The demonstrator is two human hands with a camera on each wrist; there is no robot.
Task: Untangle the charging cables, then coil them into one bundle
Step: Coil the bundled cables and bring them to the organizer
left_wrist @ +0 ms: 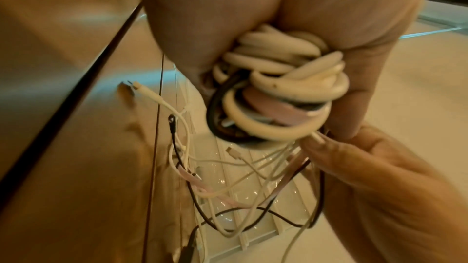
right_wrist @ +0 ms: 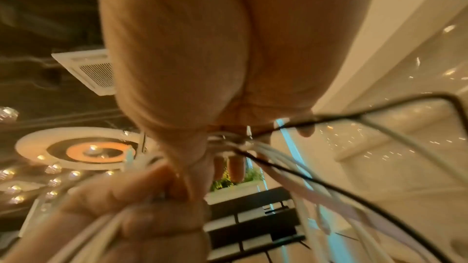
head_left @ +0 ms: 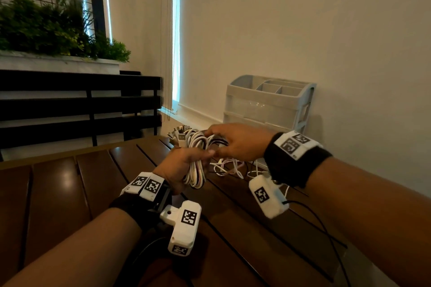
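Observation:
My left hand (head_left: pixel 179 168) grips a coil of white, pink and black charging cables (head_left: pixel 197 158) above the brown slatted table (head_left: pixel 70 184). USB plugs (head_left: pixel 179 134) stick out at the coil's top. In the left wrist view the coil (left_wrist: pixel 278 91) shows as stacked loops, and loose cable tails (left_wrist: pixel 228 197) hang below it. My right hand (head_left: pixel 235 141) pinches strands at the coil's right side. More slack cable (head_left: pixel 229 166) lies on the table under that hand. The right wrist view shows white and black strands (right_wrist: pixel 291 167) running off from my fingers.
A grey plastic desk organiser (head_left: pixel 268 102) with drawers stands against the wall behind the hands. A black slatted bench back (head_left: pixel 81 107) and a planter with green plants (head_left: pixel 46 30) are at the left. A thin black wire (head_left: pixel 326 230) runs from the right wrist camera.

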